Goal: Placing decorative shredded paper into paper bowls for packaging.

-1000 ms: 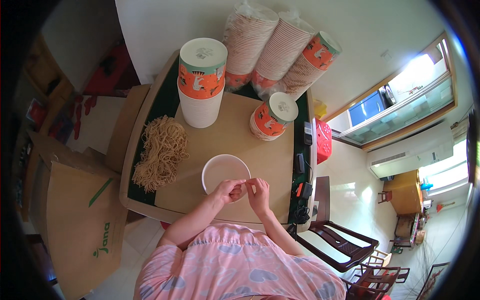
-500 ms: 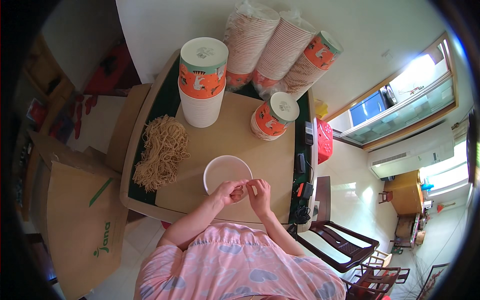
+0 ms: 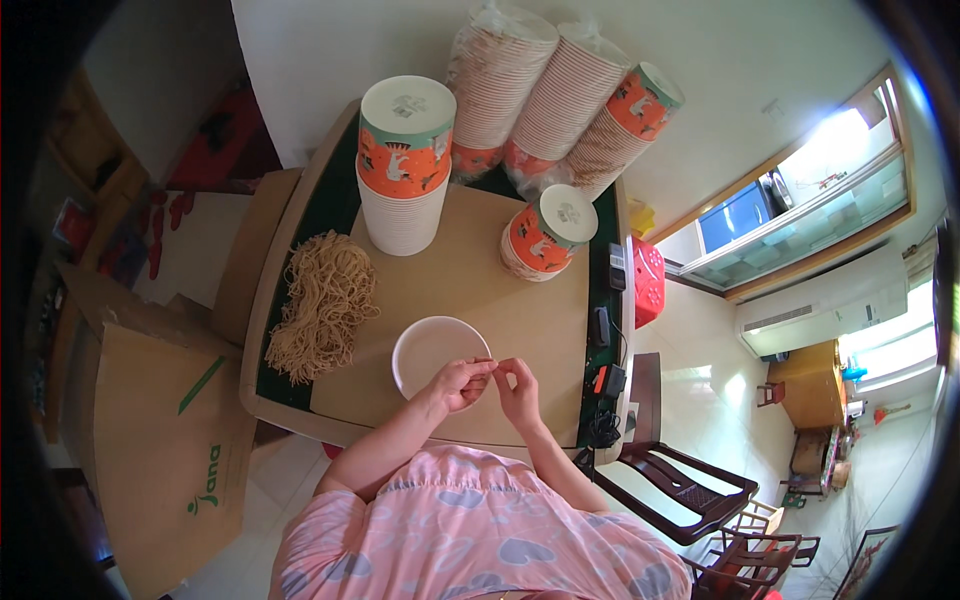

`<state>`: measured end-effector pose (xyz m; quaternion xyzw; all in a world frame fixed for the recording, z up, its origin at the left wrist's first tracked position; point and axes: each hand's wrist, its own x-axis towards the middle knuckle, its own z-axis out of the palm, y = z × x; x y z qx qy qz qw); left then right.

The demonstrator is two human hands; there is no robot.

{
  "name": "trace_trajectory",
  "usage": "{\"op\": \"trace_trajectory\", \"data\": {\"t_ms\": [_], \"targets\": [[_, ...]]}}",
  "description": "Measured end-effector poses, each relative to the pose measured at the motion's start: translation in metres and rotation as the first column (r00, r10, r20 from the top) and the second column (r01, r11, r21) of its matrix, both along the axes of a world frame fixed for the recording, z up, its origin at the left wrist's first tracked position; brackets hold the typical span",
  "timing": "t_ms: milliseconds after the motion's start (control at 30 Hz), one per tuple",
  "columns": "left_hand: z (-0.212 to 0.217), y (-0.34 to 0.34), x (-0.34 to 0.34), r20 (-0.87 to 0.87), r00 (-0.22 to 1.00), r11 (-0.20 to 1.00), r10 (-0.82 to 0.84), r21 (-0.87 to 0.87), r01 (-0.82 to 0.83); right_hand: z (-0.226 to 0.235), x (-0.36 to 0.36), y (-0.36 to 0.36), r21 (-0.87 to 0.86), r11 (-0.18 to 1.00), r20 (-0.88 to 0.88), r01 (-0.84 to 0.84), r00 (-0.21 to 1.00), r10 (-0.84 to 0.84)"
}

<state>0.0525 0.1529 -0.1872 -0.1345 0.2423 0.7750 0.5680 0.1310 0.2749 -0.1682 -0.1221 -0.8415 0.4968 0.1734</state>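
A white paper bowl (image 3: 430, 347) stands open on the brown cardboard sheet (image 3: 470, 270) near the table's front edge. My left hand (image 3: 458, 384) and my right hand (image 3: 518, 387) meet at the bowl's near right rim, fingertips pinched together on something too small to make out. A heap of dry yellow noodles (image 3: 322, 302) lies left of the bowl. A tall stack of orange and green printed paper bowls (image 3: 402, 165) stands behind the noodles.
A shorter stack of printed bowls (image 3: 546, 234) lies tilted at the right. Wrapped sleeves of bowls (image 3: 560, 95) lean on the wall behind. A cardboard box (image 3: 160, 440) sits on the floor at left, dark chairs (image 3: 690, 495) at right.
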Motion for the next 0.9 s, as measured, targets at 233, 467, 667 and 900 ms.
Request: {"op": "trace_trajectory", "data": {"t_ms": [233, 467, 667, 900], "targets": [[-0.001, -0.001, 0.000, -0.032, 0.999, 0.999, -0.031, -0.007, 0.031, 0.003, 0.004, 0.001, 0.182, 0.982, 0.005, -0.043, 0.999, 0.042], [-0.001, 0.005, -0.001, 0.009, 0.999, 0.999, -0.046, -0.019, 0.046, 0.007, 0.006, -0.003, 0.402, 0.915, -0.053, -0.042, 0.996, 0.069], [-0.012, 0.003, 0.003, 0.209, 0.976, 0.998, -0.064, 0.031, 0.059, 0.011, 0.009, -0.006, 0.409, 0.909, 0.037, -0.080, 0.997, 0.071], [0.003, 0.000, 0.000, 0.053, 0.990, 0.992, -0.130, 0.011, 0.129, 0.003, 0.014, -0.003, 0.016, 0.999, 0.099, -0.031, 0.995, 0.029]]}}
